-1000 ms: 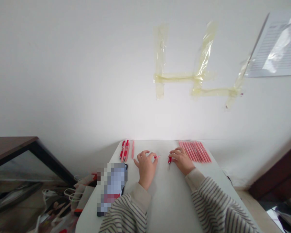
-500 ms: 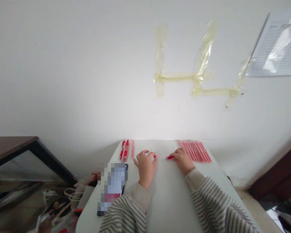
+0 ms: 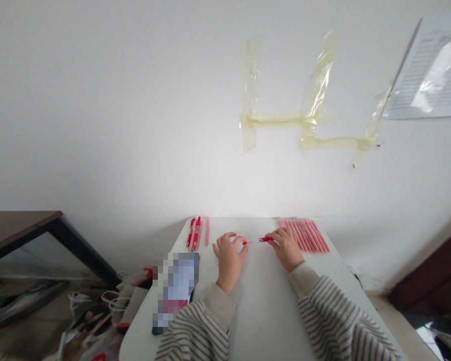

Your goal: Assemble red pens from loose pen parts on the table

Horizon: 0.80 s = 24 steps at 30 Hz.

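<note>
The left hand (image 3: 230,258) is positioned above the middle of the white counter (image 3: 266,306) with its thumb and index fingers (image 3: 237,241) closed on a small, slender red piece (image 3: 245,243); the remaining fingers are spread. The right hand (image 3: 286,246) lies opposite, its fingers closed on a red pen part (image 3: 264,239) with a short, cylindrical body. The two held parts point toward each other, nearly in line; a thin, pale section shows between them, and whether they touch cannot be determined.

A row of slim pink pens (image 3: 308,236) lies side by side just beyond the right hand, at the far right of the counter. At the far left lies a cluster of red and pink pens (image 3: 194,234), with a single pink pen (image 3: 207,231) beside it. A dark-edged, flat phone (image 3: 177,288) lies nearer, left of the left hand.
</note>
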{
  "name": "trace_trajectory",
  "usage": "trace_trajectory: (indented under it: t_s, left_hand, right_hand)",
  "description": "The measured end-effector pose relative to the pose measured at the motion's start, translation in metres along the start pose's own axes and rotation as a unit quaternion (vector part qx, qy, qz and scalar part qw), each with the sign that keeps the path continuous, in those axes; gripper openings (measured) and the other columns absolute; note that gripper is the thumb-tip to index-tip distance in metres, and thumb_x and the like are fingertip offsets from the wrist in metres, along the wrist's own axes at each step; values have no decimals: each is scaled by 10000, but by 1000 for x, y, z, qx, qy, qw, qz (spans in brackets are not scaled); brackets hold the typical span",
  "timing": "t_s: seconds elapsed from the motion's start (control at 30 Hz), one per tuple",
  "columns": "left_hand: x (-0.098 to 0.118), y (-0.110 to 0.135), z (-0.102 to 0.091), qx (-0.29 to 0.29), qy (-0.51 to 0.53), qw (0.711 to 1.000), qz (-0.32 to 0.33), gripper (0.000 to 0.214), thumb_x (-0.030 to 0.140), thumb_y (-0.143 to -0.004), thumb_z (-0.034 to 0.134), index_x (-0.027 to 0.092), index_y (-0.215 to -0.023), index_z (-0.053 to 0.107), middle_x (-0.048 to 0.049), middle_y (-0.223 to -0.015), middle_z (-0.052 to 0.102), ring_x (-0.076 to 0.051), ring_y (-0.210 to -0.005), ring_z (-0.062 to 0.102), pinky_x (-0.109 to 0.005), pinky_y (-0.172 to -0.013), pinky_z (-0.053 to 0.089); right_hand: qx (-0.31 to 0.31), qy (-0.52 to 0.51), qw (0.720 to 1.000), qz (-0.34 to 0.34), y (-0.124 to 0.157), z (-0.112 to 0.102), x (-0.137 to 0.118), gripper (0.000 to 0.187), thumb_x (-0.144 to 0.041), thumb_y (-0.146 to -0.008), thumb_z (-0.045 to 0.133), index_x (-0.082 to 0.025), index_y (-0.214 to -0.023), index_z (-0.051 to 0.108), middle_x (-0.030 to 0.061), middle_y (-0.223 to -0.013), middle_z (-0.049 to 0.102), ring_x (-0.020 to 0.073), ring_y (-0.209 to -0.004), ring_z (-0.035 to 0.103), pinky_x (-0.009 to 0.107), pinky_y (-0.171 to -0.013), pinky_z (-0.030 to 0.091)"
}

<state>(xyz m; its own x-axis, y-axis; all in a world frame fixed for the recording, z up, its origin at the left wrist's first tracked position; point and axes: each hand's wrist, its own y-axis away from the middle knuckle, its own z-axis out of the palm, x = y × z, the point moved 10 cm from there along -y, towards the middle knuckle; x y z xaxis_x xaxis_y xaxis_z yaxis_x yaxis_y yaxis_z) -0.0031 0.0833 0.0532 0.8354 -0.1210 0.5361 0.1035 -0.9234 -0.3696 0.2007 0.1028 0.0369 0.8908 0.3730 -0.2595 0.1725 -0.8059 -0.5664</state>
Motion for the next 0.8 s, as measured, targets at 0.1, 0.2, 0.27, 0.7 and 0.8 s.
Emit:
trace_trajectory:
  t_s: [0.1,0.2,0.27,0.7,0.8]
  left_hand:
    - [2,0,1,-5,6,1000,4,114,330,-842,666,334,-918,751,-28,-1224,602,-258,-1226,468,-538,-1135,278]
    - [4,0,2,-9,10,1000,14,115,327,-840,671,334,-917,755,-29,-1225,602,-253,-1226,468,-524,-1132,279]
    - [5,0,3,-11,14,1000,20,119,322,-841,674,341,-923,757,-25,-1224,603,-247,-1225,470,-513,-1128,285]
    - [5,-1,7,-22,19,999,34,95,357,-826,719,355,-905,772,-8,-1212,616,-243,-1211,486,-513,-1127,300]
    - [5,-2,7,-21,16,999,32,78,347,-808,740,339,-878,775,-11,-1211,622,-247,-1216,487,-522,-1137,286]
  right_hand:
    - [-2,-14,1000,-10,0,2,-1,172,-290,-950,616,-320,-1068,737,58,-998,681,263,-1039,521,400,-922,406]
    - [-7,-23,1000,-17,0,3,-3,186,-274,-950,611,-323,-1080,736,59,-1003,679,261,-1040,520,408,-928,416]
    - [-8,-26,999,-20,0,3,-4,192,-273,-954,605,-320,-1085,737,63,-1006,681,261,-1042,522,416,-939,416]
    - [3,-20,1000,-14,-1,-5,-7,173,-286,-952,615,-326,-1056,748,57,-998,695,259,-1029,530,427,-933,386]
    - [1,-17,1000,-17,-1,-6,-9,168,-279,-943,628,-329,-1052,747,51,-995,695,256,-1034,531,420,-937,385]
